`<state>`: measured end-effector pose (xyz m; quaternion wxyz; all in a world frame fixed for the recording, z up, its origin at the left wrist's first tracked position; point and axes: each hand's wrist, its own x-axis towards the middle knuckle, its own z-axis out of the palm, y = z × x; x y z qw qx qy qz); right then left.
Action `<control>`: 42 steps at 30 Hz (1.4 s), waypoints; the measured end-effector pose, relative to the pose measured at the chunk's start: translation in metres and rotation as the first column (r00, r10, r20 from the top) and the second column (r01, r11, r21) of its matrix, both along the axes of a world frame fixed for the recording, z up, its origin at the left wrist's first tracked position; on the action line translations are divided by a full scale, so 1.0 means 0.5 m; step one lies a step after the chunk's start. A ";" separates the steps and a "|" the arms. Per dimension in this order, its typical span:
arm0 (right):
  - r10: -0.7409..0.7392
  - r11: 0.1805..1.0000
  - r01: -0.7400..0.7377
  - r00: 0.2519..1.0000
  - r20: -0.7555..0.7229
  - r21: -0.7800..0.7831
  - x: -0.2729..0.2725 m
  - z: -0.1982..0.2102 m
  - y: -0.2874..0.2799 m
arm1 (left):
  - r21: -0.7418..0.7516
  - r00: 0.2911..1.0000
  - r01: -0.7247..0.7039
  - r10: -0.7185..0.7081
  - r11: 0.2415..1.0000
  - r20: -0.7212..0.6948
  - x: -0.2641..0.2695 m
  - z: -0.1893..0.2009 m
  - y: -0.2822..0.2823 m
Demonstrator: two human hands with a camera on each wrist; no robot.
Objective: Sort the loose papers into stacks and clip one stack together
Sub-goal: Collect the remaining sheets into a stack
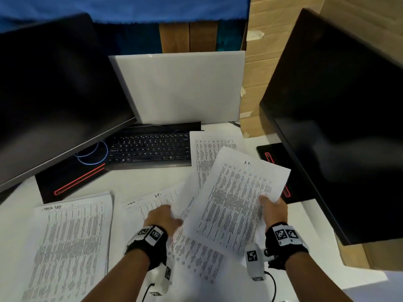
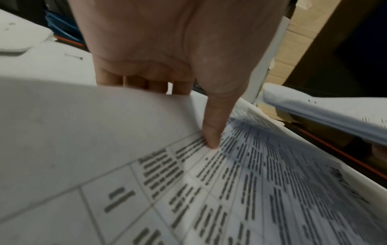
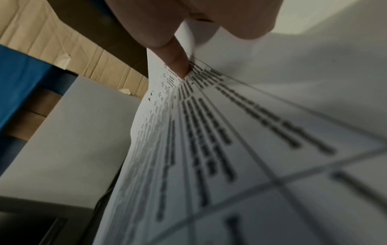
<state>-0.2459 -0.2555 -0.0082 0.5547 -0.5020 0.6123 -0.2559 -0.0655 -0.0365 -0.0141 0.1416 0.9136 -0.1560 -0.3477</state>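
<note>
A printed sheet marked "I.T." (image 1: 235, 203) is lifted over the white desk (image 1: 135, 179); my right hand (image 1: 268, 203) pinches its right edge, thumb (image 3: 178, 66) on the printed face (image 3: 230, 149). My left hand (image 1: 172, 214) pinches the near edge of a second lifted sheet (image 1: 187, 192), just left of and partly under the first. Its thumb (image 2: 211, 132) presses the print and the fingers (image 2: 146, 84) go behind the paper (image 2: 104, 132). A squared stack (image 1: 72, 247) lies at the left. More loose sheets (image 1: 196, 258) lie under my hands, and one (image 1: 209, 149) lies beside the keyboard. No clip shows.
A black keyboard (image 1: 150, 150) sits at the back centre. Dark monitors stand at the left (image 1: 54, 94) and right (image 1: 338, 116), their black bases on the desk. A white board (image 1: 181, 88) leans behind the keyboard, with cardboard boxes (image 1: 259, 73) at the back right.
</note>
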 end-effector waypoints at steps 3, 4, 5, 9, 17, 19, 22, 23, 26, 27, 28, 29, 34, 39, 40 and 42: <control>0.058 0.998 -0.057 0.998 -0.035 0.022 0.002 -0.007 0.006 | -0.080 0.999 -0.041 0.039 0.996 -0.025 0.011 0.014 0.005; 0.079 0.997 -0.079 0.996 -0.043 0.019 0.002 -0.007 0.009 | -0.084 0.998 -0.044 0.041 0.995 -0.045 0.017 0.024 0.009; 0.098 0.995 -0.098 0.994 -0.051 0.016 0.002 -0.009 0.010 | -0.089 0.997 -0.053 0.048 0.995 -0.056 0.025 0.033 0.018; 0.148 0.989 -0.148 0.988 -0.048 0.014 0.006 -0.003 0.016 | -0.201 0.989 -0.145 0.138 0.969 -0.051 0.063 0.103 0.068; 0.375 0.926 -0.376 0.926 0.033 0.019 0.087 0.046 0.071 | -0.520 0.897 -0.423 0.264 0.742 -0.353 0.064 0.111 0.072; 0.436 0.900 -0.436 0.900 -0.018 0.000 0.109 0.047 0.084 | -0.509 0.865 -0.483 0.297 0.713 -0.404 0.057 0.083 0.056; 0.469 0.883 -0.470 0.878 -0.099 0.011 0.128 0.033 0.095 | -0.482 0.862 -0.494 0.339 0.723 -0.376 0.044 0.052 0.041; 0.476 0.879 -0.476 0.871 -0.121 0.024 0.131 0.027 0.098 | -0.465 0.879 -0.459 0.313 0.757 -0.359 0.037 0.052 0.039; 0.491 0.871 -0.487 0.852 -0.182 0.069 0.129 0.012 0.104 | -0.417 0.943 -0.269 0.149 0.868 -0.297 0.011 0.044 0.053; 0.501 0.865 -0.494 0.844 -0.191 0.084 0.125 0.009 0.105 | -0.418 0.948 -0.244 0.124 0.875 -0.293 0.005 0.037 0.060; 0.510 0.860 -0.502 0.838 -0.193 0.091 0.121 0.006 0.107 | -0.432 0.951 -0.232 0.109 0.871 -0.290 -0.002 0.033 0.065; 0.516 0.856 -0.508 0.836 -0.188 0.090 0.116 0.006 0.109 | -0.457 0.949 -0.246 0.116 0.855 -0.294 -0.009 0.036 0.069; 0.490 0.871 -0.488 0.871 -0.041 0.053 0.092 0.017 0.112 | -0.570 0.903 -0.359 0.121 0.739 -0.412 -0.018 0.062 0.091; 0.362 0.854 -0.450 0.874 0.324 0.261 0.093 0.024 0.098 | -0.546 0.777 -0.591 0.237 0.593 -0.584 -0.021 0.088 0.091; 0.345 0.844 -0.453 0.868 0.357 0.287 0.095 0.029 0.097 | -0.544 0.775 -0.601 0.259 0.586 -0.577 -0.022 0.098 0.088; 0.376 0.821 -0.488 0.853 0.364 0.297 0.099 0.042 0.095 | -0.552 0.790 -0.588 0.272 0.591 -0.549 -0.024 0.107 0.082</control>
